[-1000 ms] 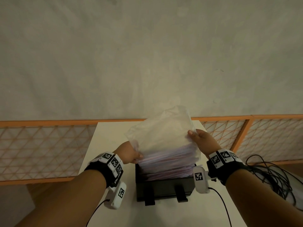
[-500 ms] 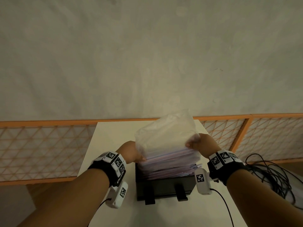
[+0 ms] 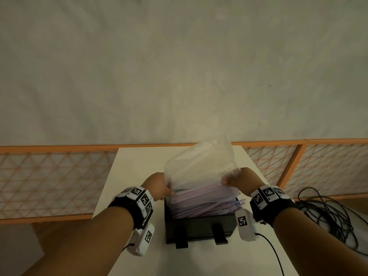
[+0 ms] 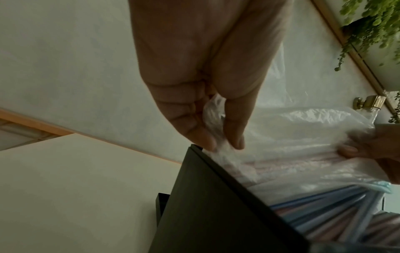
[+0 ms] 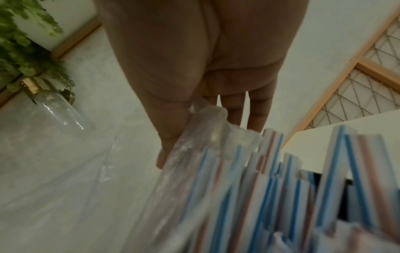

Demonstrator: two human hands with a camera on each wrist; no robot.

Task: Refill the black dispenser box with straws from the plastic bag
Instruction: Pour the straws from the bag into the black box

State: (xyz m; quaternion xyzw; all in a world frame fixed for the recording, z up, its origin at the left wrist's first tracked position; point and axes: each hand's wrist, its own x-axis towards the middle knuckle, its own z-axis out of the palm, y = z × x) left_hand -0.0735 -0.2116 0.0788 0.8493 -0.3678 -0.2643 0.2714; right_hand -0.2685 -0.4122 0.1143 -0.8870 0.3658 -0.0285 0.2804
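A black dispenser box stands on the white table, heaped with striped straws that rise above its rim. A clear plastic bag stands over the straws, its lower part still around them. My left hand pinches the bag's left edge beside the box's left wall; the pinch on the bag shows between thumb and fingers. My right hand grips the bag's right edge, above the straw ends.
The table backs onto an orange lattice railing and a pale wall. Black cables lie coiled on the floor at the right. A glass wall lamp and green foliage hang above.
Both hands have drawn closer together and slightly down with the bag. The bag's top has bunched and stands more upright over the straws.
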